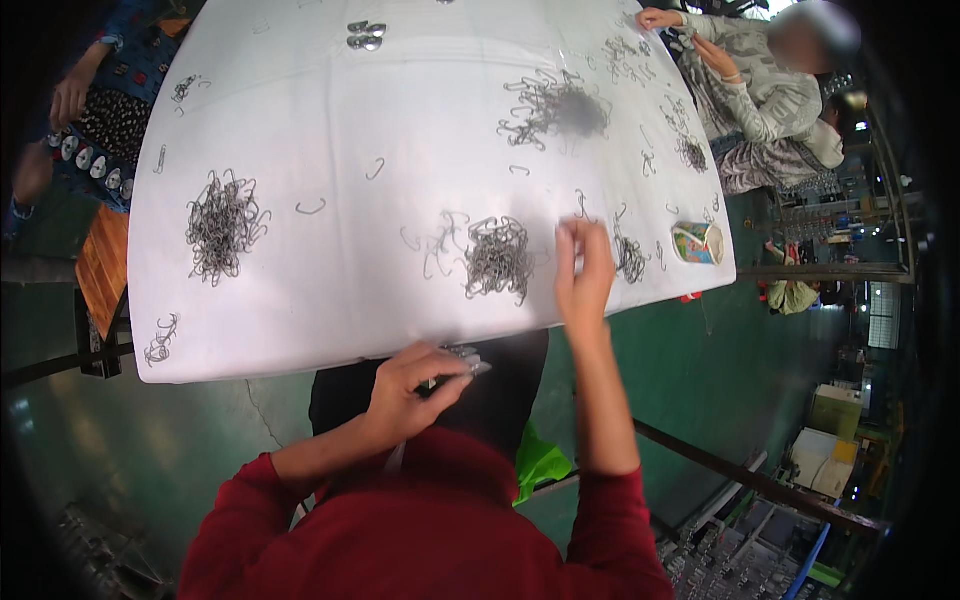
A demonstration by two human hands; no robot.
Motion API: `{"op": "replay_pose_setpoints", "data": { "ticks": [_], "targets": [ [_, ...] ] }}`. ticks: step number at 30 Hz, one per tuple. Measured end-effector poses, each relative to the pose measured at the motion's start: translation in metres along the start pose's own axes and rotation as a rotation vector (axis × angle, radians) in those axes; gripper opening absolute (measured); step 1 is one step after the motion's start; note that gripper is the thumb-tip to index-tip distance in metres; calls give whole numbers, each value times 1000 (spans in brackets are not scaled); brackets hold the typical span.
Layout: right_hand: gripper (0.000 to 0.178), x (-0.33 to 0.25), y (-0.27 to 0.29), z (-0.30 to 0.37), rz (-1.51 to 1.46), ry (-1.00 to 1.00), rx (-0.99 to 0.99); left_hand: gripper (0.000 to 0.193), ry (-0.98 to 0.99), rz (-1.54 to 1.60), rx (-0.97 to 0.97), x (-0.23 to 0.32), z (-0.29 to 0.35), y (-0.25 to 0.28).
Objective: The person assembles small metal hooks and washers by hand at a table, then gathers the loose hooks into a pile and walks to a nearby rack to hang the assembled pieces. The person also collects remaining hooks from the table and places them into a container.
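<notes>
— Right hand [583,268] is out over the table [300,330], fingers pinched together on a thin wire hook; I see it just right of the near pile [498,258].

— And your left?

— Left hand [415,385] sits at the table's near edge, below that pile, fingers closed around a small bundle of hooks [468,358] whose metal ends poke out to the right.

— Where's the rest of the wire?

— From the near pile: a second heap [222,225] well to its left, a darker one [560,108] beyond it toward the far side, and a small clump [630,258] just past my right hand. A paper cup [698,243] lies on its side near the table's right edge.

— Anyone else?

— A person's hand [660,18] rests at the far right corner, well apart from mine.
</notes>
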State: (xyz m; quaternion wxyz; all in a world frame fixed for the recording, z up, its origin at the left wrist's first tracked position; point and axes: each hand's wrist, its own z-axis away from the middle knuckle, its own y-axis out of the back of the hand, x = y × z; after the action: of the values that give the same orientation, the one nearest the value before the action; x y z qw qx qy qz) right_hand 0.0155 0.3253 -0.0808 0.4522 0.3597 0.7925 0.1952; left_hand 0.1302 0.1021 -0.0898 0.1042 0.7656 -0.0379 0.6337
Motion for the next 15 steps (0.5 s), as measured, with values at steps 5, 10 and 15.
{"op": "replay_pose_setpoints", "data": {
  "ticks": [5, 10, 15],
  "targets": [
    [10, 79, -64, -149, 179, 118, -242, 19, 1, 12, -72, 10, -1, 5],
    [12, 93, -103, -217, 485, 121, -711, 19, 60, -6, -100, 20, -1, 11],
    [15, 75, -108, -217, 669, 257, -758, 19, 63, -19, -69, 19, 3, 13]
  ]
}}
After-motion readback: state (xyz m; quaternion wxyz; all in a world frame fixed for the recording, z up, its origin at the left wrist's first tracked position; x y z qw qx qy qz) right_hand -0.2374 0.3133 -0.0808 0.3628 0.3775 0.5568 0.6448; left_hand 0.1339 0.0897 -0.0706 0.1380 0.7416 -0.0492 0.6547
